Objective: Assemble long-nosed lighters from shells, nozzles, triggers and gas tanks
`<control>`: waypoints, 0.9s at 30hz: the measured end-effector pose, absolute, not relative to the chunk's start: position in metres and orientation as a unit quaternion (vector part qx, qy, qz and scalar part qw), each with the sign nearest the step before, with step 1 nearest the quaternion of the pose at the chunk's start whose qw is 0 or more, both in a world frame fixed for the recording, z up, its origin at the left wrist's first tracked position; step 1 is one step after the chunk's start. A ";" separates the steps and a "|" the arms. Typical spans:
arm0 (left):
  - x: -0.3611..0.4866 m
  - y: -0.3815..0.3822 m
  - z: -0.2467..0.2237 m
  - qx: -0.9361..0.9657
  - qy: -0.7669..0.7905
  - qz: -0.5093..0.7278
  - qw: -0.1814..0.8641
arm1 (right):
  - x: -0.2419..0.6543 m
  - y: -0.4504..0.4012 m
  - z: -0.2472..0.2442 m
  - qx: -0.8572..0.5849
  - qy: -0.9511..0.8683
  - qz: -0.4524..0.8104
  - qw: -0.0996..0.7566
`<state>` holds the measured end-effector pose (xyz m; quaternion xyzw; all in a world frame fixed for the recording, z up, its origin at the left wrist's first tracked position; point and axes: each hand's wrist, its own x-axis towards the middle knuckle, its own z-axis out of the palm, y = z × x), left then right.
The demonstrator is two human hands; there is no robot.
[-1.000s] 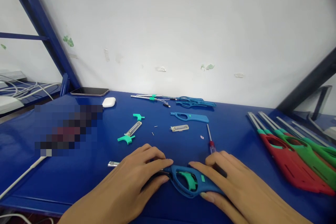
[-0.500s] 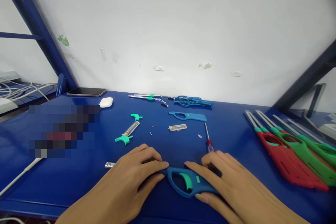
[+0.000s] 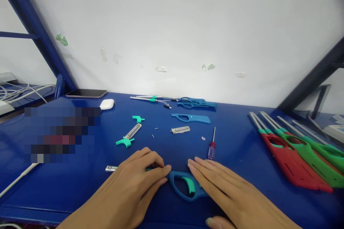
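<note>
A blue long-necked gas lighter (image 3: pixel 199 194) with a green trigger (image 3: pixel 191 185) lies crosswise at the front, its metal tip (image 3: pixel 111 168) pointing left. My left hand (image 3: pixel 139 179) pinches it where the neck meets the trigger guard. Over its handle rests my right hand (image 3: pixel 225 189), flat with fingers stretched out; the handle's right end is hidden beneath. Just beyond those fingertips lies a screwdriver (image 3: pixel 211 150) with a red and purple handle. Farther back are a clear fuel tank (image 3: pixel 180 130), a blue casing half (image 3: pixel 199 118), and another clear tank (image 3: pixel 133 131) by a green trigger piece (image 3: pixel 125 142).
At the right lie several red and green lighters (image 3: pixel 292 161). Blue casing halves (image 3: pixel 197 103) and metal rods with wires (image 3: pixel 145 98) lie along the wall. A phone (image 3: pixel 86 93), a white earbud case (image 3: pixel 107 104) and a pixelated patch (image 3: pixel 61 132) are on the left.
My right hand has gone from gripping the lighter's handle to lying flat across it. The screwdriver has turned, its tip now leaning right. My left hand keeps its pinch.
</note>
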<state>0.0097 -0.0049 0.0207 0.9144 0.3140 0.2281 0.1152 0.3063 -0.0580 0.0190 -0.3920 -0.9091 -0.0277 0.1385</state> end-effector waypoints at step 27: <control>0.018 -0.008 0.015 0.919 0.285 0.271 -0.004 | 0.300 -0.060 0.023 -0.418 -0.893 -0.006 0.168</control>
